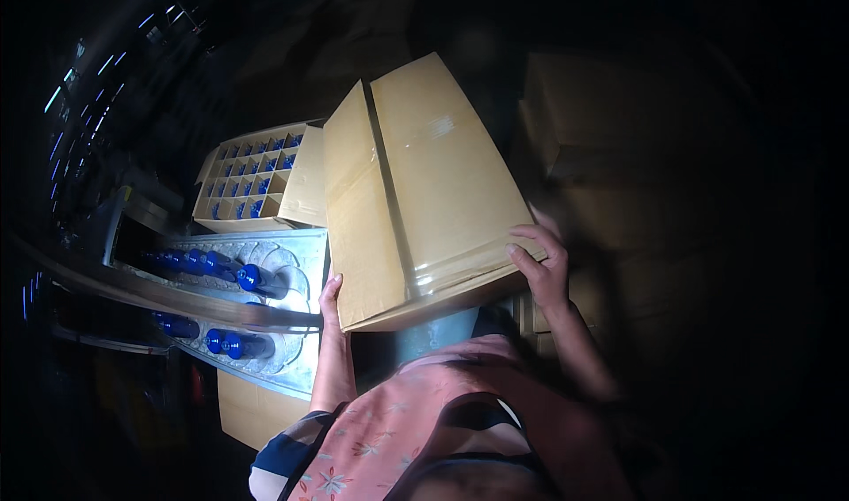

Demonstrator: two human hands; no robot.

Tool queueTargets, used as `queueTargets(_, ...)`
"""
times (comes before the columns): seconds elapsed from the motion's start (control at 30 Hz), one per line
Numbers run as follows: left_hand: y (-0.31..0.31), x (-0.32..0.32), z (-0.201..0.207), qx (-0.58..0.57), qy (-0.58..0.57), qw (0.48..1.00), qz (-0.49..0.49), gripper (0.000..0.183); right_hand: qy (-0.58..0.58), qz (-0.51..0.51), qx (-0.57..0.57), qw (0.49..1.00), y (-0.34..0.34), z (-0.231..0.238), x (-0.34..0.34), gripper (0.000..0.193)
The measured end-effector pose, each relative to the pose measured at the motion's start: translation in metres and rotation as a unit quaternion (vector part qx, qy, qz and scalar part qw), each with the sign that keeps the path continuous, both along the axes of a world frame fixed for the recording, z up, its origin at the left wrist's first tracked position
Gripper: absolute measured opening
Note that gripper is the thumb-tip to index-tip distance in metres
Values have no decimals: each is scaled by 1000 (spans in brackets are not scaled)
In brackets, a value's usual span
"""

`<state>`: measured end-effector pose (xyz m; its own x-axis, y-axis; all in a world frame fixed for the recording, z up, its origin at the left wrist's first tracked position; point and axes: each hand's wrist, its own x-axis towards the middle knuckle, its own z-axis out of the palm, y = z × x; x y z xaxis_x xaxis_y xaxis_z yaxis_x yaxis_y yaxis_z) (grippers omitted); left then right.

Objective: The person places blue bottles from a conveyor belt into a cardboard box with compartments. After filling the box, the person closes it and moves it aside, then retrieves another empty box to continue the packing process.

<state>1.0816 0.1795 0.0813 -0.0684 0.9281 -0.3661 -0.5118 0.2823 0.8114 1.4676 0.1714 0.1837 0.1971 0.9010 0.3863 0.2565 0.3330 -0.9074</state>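
A large brown cardboard box is held up in front of me, tilted, with a dark gap running between two of its flaps and clear tape across its surface. My left hand grips its near left corner, thumb showing and the other fingers hidden behind the cardboard. At the near right edge, my right hand is closed on the box, its fingers lying over the top face. Left of the held box stands an open carton with divided cells, many holding blue-topped items.
To my left, a metal conveyor carries several blue-capped bottles, with a curved rail across it. Below it sits another cardboard box. Dim stacked cartons stand at the right.
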Motion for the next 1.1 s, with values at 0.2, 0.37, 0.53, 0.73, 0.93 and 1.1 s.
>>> queueTargets(0.2,125,51,32,-37,27,993,110,46,-23,38,-12,999,171,11,41,22)
queueTargets(0.37,245,39,13,-30,-77,989,121,53,8,74,-34,997,316,0,25,21)
queueTargets(0.53,406,-9,-14,26,-69,987,142,53,21,80,-27,996,473,-3,-22,21)
queueTargets(0.73,587,-76,0,29,-102,987,123,59,-6,97,3,995,667,33,-99,17)
queueTargets(0.93,739,-122,24,88,-114,965,217,36,-51,137,56,988,848,78,-162,20)
queueTargets(1.1,861,-157,25,157,-104,945,269,38,-41,216,105,970,1020,68,-197,19)
